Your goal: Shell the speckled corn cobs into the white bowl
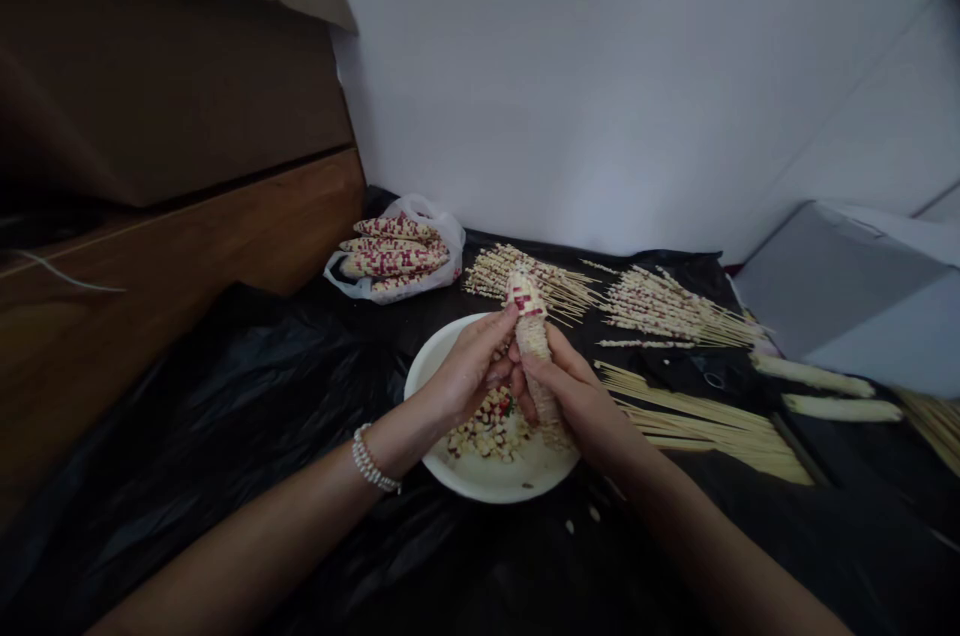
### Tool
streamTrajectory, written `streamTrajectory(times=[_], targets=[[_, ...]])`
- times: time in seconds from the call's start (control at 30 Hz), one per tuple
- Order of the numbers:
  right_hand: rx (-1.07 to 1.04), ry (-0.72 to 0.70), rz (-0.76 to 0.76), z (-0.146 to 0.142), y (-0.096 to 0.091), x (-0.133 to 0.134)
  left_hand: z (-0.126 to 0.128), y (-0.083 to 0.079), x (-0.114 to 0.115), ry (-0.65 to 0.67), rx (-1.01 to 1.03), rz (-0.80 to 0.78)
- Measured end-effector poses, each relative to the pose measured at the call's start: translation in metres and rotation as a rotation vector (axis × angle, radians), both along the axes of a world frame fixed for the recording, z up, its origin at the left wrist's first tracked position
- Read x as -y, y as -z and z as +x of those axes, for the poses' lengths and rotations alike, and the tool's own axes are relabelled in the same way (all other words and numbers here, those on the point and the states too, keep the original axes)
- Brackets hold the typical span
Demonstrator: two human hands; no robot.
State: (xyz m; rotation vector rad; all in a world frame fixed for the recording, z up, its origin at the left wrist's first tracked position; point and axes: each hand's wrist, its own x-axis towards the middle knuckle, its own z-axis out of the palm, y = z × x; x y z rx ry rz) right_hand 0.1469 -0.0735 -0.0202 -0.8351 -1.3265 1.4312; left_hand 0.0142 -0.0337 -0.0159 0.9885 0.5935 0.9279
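A corn cob (534,341) is held upright over a white bowl (480,491). Its lower part is stripped bare, while cream and dark red kernels remain at the top. My right hand (564,378) wraps round the bare lower part, closed on it. Against the cob's left side, my left hand (476,366) is closed, with its thumb at the kernels' edge and fingers curled beneath. Its palm is partly hidden. Loose kernels (487,431) lie in the bowl under both hands.
A plastic bag (450,231) of speckled cobs stands at the back left. Skewers threaded with kernels (652,306) lie behind the bowl. Bare skewers (697,421) and stripped cobs (840,408) are on the right. Black plastic sheeting (225,396) covers the surface, beside a wooden panel (262,226).
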Motion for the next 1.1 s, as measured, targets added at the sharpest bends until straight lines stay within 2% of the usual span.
streamTrajectory(times=[0.33, 0.6, 0.77, 0.9, 1.1], targets=[[0.084, 0.053, 0.008, -0.002, 0.003, 0.001, 0.003, 0.002, -0.001, -0.045, -0.079, 0.034], [0.153, 0.058, 0.023, -0.001, 0.003, 0.002, 0.0, 0.002, 0.002, -0.078, 0.016, -0.034], [0.298, 0.175, 0.047, 0.0, 0.006, 0.002, 0.0, 0.0, 0.004, -0.053, 0.026, -0.063], [0.503, 0.311, 0.154, -0.001, 0.009, 0.002, 0.002, -0.001, 0.004, -0.104, -0.003, -0.068], [0.581, 0.317, 0.209, -0.002, 0.015, 0.001, 0.002, 0.003, 0.001, -0.108, -0.035, -0.095]])
